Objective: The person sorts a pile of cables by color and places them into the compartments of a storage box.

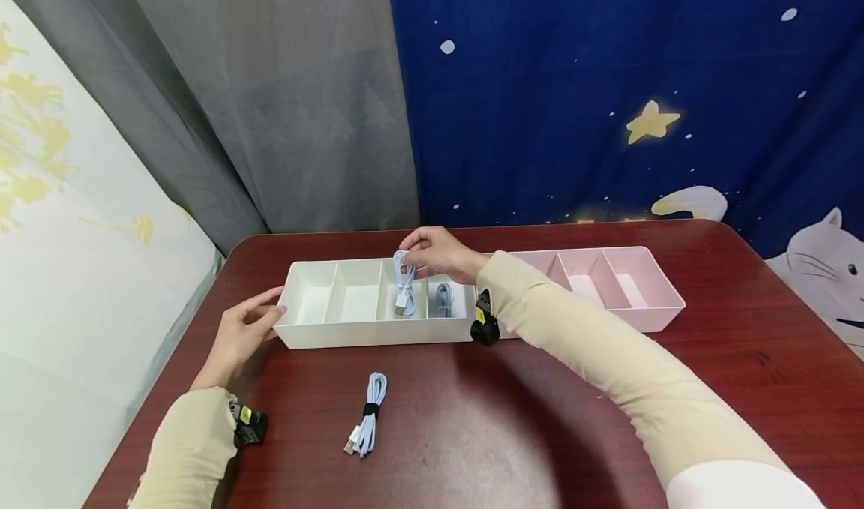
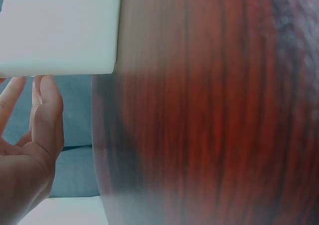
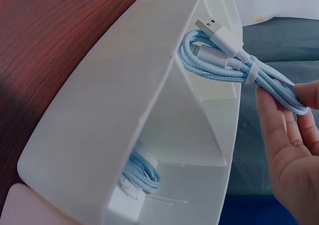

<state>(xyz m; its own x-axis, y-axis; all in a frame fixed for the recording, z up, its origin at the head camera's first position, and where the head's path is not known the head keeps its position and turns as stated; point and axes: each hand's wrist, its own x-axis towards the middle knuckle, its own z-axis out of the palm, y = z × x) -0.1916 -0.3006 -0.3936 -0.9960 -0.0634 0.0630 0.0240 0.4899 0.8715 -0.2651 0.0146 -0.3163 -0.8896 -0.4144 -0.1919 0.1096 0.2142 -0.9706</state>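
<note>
My right hand point(image 1: 442, 254) pinches one end of a bundled light blue USB cable point(image 1: 405, 284) over the third compartment from the left of a white divided tray point(image 1: 371, 334). In the right wrist view the cable point(image 3: 224, 60) is looped and tied with a pale band, its USB plug up. Another blue cable point(image 1: 443, 299) lies in the tray's rightmost compartment. The fingertips of my left hand point(image 1: 239, 336) touch the tray's left end; in the left wrist view that hand point(image 2: 40, 130) has its fingers extended against the tray wall point(image 2: 60, 35).
A third blue cable point(image 1: 369, 415), tied with a black strap, lies on the dark red table point(image 1: 459, 434) in front of the tray. A pink divided tray point(image 1: 648, 314) stands end to end with the white one, partly behind my right forearm. Curtains point(image 1: 324, 119) hang beyond the table.
</note>
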